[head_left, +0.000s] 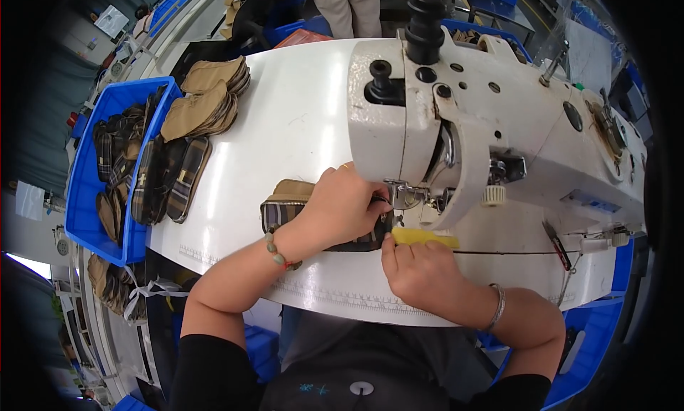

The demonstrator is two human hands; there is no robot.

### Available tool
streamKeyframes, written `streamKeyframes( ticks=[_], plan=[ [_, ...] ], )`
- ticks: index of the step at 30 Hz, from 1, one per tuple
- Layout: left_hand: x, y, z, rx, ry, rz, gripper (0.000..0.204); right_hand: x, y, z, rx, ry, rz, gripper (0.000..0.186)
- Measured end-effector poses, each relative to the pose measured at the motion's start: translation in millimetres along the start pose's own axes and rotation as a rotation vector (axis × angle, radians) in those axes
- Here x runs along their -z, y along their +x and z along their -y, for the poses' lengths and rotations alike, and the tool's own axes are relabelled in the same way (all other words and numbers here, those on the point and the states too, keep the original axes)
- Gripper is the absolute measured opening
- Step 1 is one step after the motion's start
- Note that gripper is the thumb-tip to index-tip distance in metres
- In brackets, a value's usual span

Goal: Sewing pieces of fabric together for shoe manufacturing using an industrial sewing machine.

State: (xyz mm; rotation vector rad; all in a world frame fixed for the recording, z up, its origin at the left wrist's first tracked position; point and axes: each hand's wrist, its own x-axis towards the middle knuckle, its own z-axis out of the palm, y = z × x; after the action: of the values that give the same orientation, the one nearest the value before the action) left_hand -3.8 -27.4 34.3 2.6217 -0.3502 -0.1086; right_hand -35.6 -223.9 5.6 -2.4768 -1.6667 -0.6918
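A small plaid pouch [276, 213] with a zipper and a tan fabric flap lies on the white sewing table, its right end beside the presser foot [410, 196] of a white sewing machine [456, 119]. Reaching across the pouch, my left hand [343, 206] is closed, thumb and fingers pinching its right end near the zipper. My right hand [426, 270] has its fingers curled, with thumb and forefinger pinched at the pouch's lower right corner. A yellow piece [424, 237] sits just beyond the right knuckles. The needle tip cannot be made out.
On the left, a blue bin [80, 197] holds plaid pouches, and more plaid pouches [189, 179] lean at its side. Stacked tan fabric pieces [203, 108] lie behind them. Thread snips [557, 246] rest on the right. A person [349, 8] stands beyond the table.
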Motion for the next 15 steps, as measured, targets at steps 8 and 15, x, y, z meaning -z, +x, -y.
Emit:
streamKeyframes(
  ticks=[8, 15],
  plan=[
    [-21.8, 31.7, 33.3, -0.192, 0.054, -0.263, 0.013, -21.4, 0.8, -21.5, -0.111, 0.024, -0.034, 0.034],
    [-11.6, 48.3, 25.2, -0.17, 0.088, -0.187, 0.019, -20.0, -1.5, -23.5, -0.175, -0.02, 0.538, 0.044]
  ],
)
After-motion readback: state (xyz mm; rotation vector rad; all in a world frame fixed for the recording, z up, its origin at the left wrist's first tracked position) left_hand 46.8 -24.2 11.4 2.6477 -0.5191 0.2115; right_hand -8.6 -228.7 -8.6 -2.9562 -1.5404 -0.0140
